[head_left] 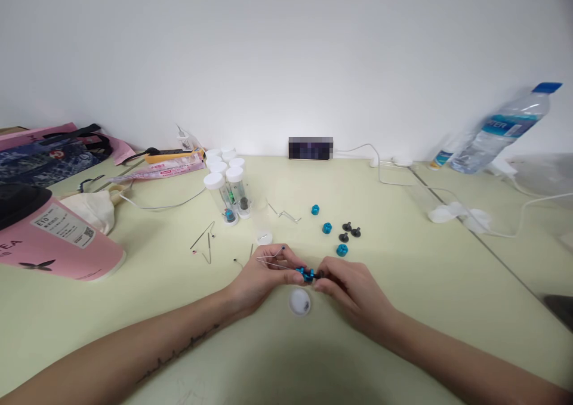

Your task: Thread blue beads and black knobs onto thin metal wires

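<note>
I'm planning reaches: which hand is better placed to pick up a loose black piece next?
Probably the right hand: the three loose black pieces lie just beyond it. The left hand is farther off, holding a blue part. The right pinches a dark piece, so it may need freeing first.

The fingers (290, 278) of the left hand (262, 274) cover part of the blue metal piece (307, 275), so its whole outline cannot be made out, while the right hand (351, 280) hides much of the dark piece (319, 275) beside it. The small contents of the white cap (296, 301) are too tiny to identify. Front vials (219, 199) block most of the rear ones, leaving chiefly their lids (213, 153) in sight. The left edge cuts off the pink cup (101, 256) and the patterned blue bag (62, 161); the right edge crops a black object (561, 308). Pixelation blurs the display (310, 148) beyond reading.
</note>
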{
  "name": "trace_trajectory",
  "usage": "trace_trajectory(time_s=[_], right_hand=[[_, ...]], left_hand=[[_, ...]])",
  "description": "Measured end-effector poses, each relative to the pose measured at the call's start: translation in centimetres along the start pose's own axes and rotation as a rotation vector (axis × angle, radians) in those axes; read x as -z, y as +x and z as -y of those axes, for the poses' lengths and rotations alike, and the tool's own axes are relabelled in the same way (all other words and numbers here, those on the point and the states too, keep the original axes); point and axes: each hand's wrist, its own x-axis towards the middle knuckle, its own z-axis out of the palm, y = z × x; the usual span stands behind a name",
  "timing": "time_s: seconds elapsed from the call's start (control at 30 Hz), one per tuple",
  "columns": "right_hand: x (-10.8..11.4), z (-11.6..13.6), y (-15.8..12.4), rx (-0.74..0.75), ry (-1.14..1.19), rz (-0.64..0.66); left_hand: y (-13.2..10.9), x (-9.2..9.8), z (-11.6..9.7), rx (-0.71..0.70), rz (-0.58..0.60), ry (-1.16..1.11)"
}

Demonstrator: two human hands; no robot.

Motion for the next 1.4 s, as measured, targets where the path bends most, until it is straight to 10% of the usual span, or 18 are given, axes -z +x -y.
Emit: trace_trajectory(time_s=[1.4], right_hand=[[0.35,0.62,0.11,-0.004,0.025,-0.04]], left_hand=[[0.09,-0.15,0.06,-0.044,-0.064,-0.029]])
